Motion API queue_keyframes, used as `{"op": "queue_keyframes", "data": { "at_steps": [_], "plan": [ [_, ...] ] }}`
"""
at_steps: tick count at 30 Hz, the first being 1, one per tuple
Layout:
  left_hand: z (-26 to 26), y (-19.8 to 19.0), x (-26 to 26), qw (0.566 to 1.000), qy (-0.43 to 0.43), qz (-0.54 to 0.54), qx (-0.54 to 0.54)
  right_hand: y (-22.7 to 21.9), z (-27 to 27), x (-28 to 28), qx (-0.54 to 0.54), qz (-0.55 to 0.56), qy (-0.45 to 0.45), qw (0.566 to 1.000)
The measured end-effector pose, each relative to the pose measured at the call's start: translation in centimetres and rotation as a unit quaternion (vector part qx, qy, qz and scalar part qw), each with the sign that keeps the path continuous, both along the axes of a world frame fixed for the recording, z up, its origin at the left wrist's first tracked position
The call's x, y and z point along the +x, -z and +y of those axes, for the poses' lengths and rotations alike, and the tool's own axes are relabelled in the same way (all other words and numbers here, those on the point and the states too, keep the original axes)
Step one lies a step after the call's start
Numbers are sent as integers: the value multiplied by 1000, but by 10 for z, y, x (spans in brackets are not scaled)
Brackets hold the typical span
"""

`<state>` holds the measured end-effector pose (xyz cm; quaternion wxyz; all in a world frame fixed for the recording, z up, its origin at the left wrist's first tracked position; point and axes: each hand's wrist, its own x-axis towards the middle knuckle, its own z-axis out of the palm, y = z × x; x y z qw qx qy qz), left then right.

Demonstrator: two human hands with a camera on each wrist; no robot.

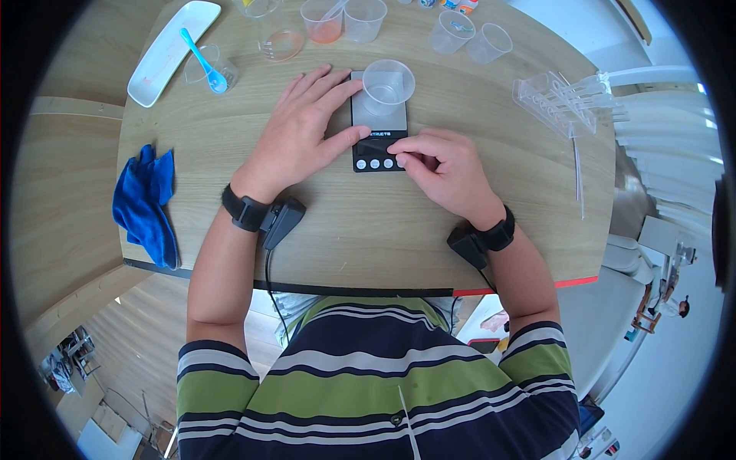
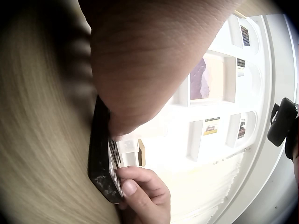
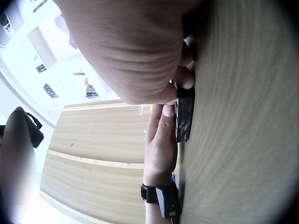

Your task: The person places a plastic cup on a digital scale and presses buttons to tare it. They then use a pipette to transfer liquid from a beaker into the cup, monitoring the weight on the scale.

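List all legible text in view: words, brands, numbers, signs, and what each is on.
"TRUE": on the scale, part of a longer marking; the characters around it are unclear.
Marks on its buttons: too small to read.
Beaker markings: too faint.
Yellow-and-black label on the shelves: too blurred.
Book spines: too small.
No number is legible.

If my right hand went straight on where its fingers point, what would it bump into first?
Probably the thumb of the left hand. The right hand points leftward over the scale, and that thumb looks nearest ahead. It might slip just past; height is hard to judge.
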<state>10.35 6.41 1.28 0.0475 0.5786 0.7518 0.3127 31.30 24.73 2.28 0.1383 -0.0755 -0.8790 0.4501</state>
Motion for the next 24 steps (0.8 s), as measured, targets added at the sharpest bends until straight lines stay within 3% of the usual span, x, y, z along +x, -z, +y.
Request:
{"op": "queue_keyframes", "data": {
  "at_steps": [24],
  "plan": [
    [0, 0, 0, 1000, -1, 0, -5, 1, 0, -1, 4, 9, 3, 1000]
  ]
}}
